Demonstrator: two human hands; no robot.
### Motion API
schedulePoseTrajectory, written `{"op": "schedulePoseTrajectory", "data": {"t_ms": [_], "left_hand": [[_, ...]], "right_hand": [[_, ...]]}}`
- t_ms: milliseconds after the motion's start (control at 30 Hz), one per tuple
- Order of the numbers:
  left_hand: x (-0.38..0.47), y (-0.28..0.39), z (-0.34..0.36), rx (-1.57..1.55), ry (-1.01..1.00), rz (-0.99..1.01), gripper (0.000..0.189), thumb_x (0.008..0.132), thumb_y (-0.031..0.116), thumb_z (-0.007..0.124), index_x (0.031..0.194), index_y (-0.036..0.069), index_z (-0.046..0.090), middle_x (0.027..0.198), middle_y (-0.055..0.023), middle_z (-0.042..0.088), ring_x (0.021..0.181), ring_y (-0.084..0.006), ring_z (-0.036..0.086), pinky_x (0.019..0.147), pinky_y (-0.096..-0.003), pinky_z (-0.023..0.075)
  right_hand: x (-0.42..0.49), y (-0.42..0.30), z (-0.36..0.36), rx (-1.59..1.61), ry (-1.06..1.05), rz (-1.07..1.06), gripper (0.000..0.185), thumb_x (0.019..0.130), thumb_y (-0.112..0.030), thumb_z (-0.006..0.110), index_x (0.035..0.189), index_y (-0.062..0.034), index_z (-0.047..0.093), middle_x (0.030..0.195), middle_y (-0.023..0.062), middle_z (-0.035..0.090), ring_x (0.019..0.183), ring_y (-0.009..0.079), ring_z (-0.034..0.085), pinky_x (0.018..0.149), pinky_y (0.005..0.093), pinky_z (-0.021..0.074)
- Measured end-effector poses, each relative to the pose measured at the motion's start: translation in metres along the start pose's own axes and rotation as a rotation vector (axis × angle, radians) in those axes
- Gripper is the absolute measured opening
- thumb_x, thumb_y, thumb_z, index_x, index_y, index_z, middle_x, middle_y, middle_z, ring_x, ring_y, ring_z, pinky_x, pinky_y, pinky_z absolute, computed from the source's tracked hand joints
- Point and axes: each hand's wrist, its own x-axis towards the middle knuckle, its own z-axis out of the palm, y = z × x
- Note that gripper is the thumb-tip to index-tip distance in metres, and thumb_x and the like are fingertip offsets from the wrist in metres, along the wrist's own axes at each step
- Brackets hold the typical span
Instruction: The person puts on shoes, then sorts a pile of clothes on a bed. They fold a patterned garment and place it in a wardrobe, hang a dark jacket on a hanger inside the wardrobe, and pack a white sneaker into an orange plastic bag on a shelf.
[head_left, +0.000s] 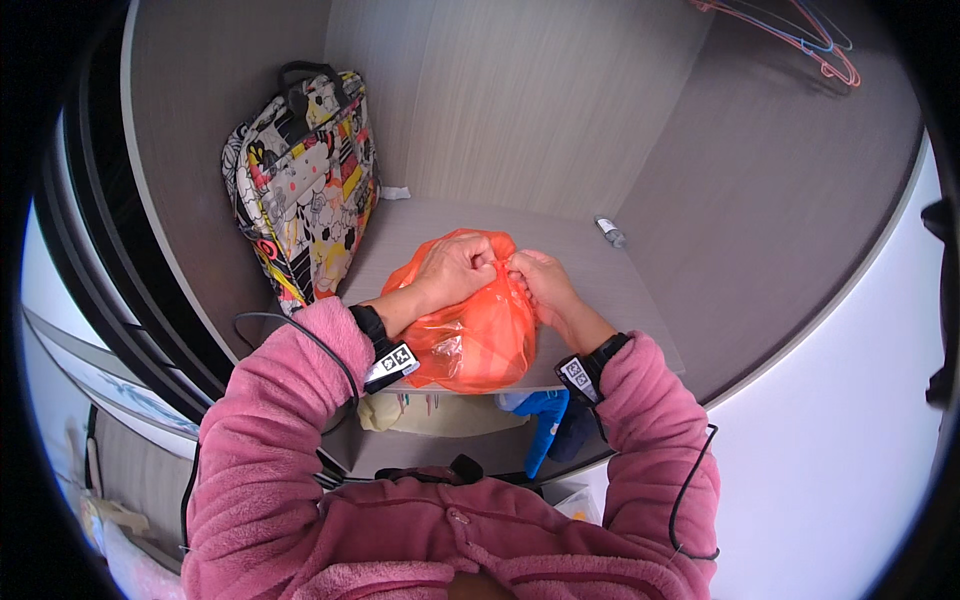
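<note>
A translucent orange-red plastic bag (480, 337) rests on the wood-grain wardrobe shelf (540, 217), close to its front edge. It bulges around contents that I cannot make out. My left hand (461, 266) lies over the bag's upper left side, its fingers curled on the gathered plastic near the top. Right beside it, my right hand (541, 281) pinches the same bunched neck of the bag from the right. The two hands almost meet there, and their fingertips are partly hidden by the folds.
A patterned fabric bag (307, 180) with a black handle leans on the left wall. A small bottle (610, 231) lies near the right wall. Wire hangers (817, 45) hang at upper right. Below the shelf hang clothes, including a blue garment (545, 427). Black cables (694, 487) run along both sleeves.
</note>
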Motion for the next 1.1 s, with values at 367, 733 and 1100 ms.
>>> {"op": "schedulePoseTrajectory", "data": {"t_ms": [367, 733, 1100], "left_hand": [[-0.004, 0.008, -0.003, 0.516, 0.114, 0.445, 0.011, 0.078, 0.015, 0.071, 0.087, 0.009, 0.069, 0.091, -0.0034, 0.066, 0.093, -0.0223, 0.062, 0.083, -0.0381, 0.0422], [-0.009, 0.012, 0.000, 0.077, 0.111, 0.016, 0.007, 0.081, 0.012, 0.067, 0.082, 0.008, 0.062, 0.084, -0.0057, 0.062, 0.084, -0.0244, 0.062, 0.078, -0.0373, 0.0457], [-0.010, 0.004, 0.004, 0.020, 0.108, 0.139, 0.012, 0.086, 0.020, 0.071, 0.092, 0.009, 0.067, 0.087, -0.0063, 0.066, 0.084, -0.0244, 0.064, 0.082, -0.0398, 0.0460]], "right_hand": [[-0.013, -0.008, 0.006, -0.645, 0.187, -0.291, 0.015, 0.088, -0.016, 0.064, 0.086, -0.0012, 0.069, 0.075, 0.0030, 0.066, 0.066, 0.0135, 0.060, 0.060, 0.0315, 0.0496], [-0.014, -0.016, 0.003, -0.107, 0.041, 0.005, 0.007, 0.086, -0.011, 0.065, 0.087, -0.0037, 0.066, 0.076, 0.0008, 0.063, 0.064, 0.0077, 0.056, 0.056, 0.0240, 0.0441], [-0.019, -0.006, 0.005, -0.443, 0.080, -0.436, 0.009, 0.089, -0.009, 0.062, 0.093, -0.0019, 0.065, 0.078, 0.0031, 0.066, 0.067, 0.0087, 0.057, 0.062, 0.0286, 0.0489]]}}
